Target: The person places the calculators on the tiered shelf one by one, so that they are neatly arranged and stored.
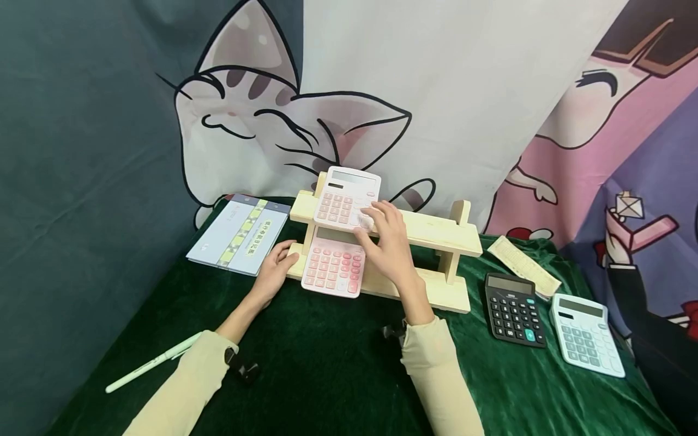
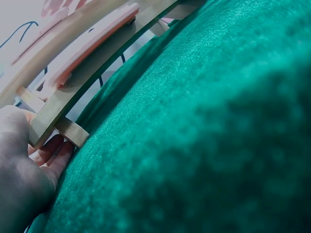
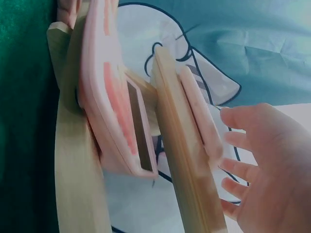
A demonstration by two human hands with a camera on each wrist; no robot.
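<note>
A two-tier wooden rack [image 1: 436, 232] stands on the green cloth. On its upper tier leans a white calculator with pink keys [image 1: 347, 197], and a pink calculator [image 1: 327, 270] leans on the lower tier. My left hand [image 1: 272, 275] grips the left end of the lower board; in the left wrist view, the thumb is above and fingers [image 2: 60, 158] are underneath. Over the lower right corner of the upper calculator is my right hand [image 1: 394, 248]. Its fingers [image 3: 238, 167] spread loosely beside that calculator in the right wrist view; whether they touch it I cannot tell.
A bluish notebook [image 1: 234, 233] lies left of the rack, and a pale green pen [image 1: 152, 362] lies nearer the left forearm. To the right are a black calculator [image 1: 514, 309], a light blue calculator [image 1: 588, 333] and a pale yellow slip-like pad [image 1: 523, 264]. Patterned curtains hang behind.
</note>
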